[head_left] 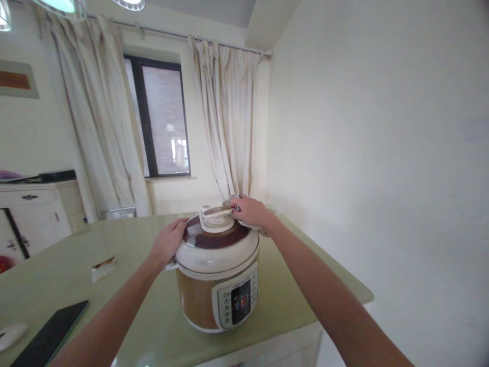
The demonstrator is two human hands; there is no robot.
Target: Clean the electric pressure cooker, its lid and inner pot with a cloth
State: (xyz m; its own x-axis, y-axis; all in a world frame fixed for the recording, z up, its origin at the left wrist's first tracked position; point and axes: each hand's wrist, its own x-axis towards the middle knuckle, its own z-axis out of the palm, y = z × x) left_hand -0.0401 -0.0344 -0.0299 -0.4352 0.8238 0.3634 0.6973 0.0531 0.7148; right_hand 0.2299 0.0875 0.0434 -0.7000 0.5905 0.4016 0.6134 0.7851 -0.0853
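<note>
Cooker near table edge, both hands up on lid

From my end via head cam, the main risk I judge is the pressure cooker [196, 295] skidding; it stands upright close to the near edge of the table [153, 331], so an uneven push up top might shift or tip it; the cloth [232, 198] might also snag on the lid handle [217, 211] if dragged across; bare L fingers could slip off the smooth lid [216, 257], or get burnt if it's hot, tho I can't tell temp.

Positions: cooker's btwn the two hands; L hand [170, 239] is spread, fingers laid over the lid's left side, gripping nothing; R hand [250, 210] is curled round the bunched cloth at the lid's far right, just beside the handle's right end; whether it touches the handle, can't tell.
</note>
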